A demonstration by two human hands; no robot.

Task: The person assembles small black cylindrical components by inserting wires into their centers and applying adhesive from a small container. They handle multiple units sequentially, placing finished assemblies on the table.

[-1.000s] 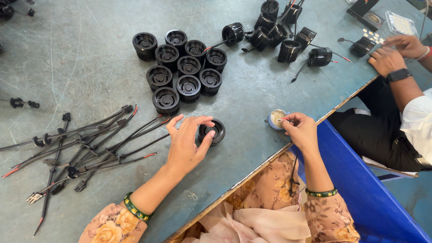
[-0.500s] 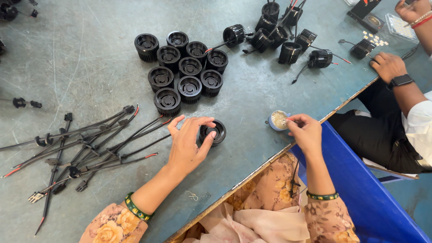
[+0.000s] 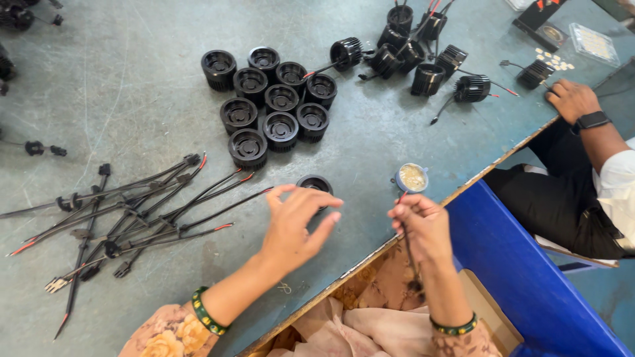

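My left hand (image 3: 296, 225) hovers with fingers spread just over a black ribbed round housing (image 3: 315, 185) on the grey table, not gripping it. My right hand (image 3: 421, 226) is closed on a thin black wire with a red tip (image 3: 401, 196), the tip close to a small open tin of pale paste (image 3: 411, 177) near the table's edge. The wire hangs down past my wrist toward my lap.
A cluster of several black round housings (image 3: 270, 99) stands behind my left hand. Loose black wires with red ends (image 3: 132, 211) lie at the left. More housings with wires (image 3: 423, 56) sit at the back right. Another person's hand with a watch (image 3: 573, 100) rests at the right edge.
My left hand has lifted off the single housing and opened. My right hand has drawn back from the tin toward me with the wire. The other person's hand shifted.
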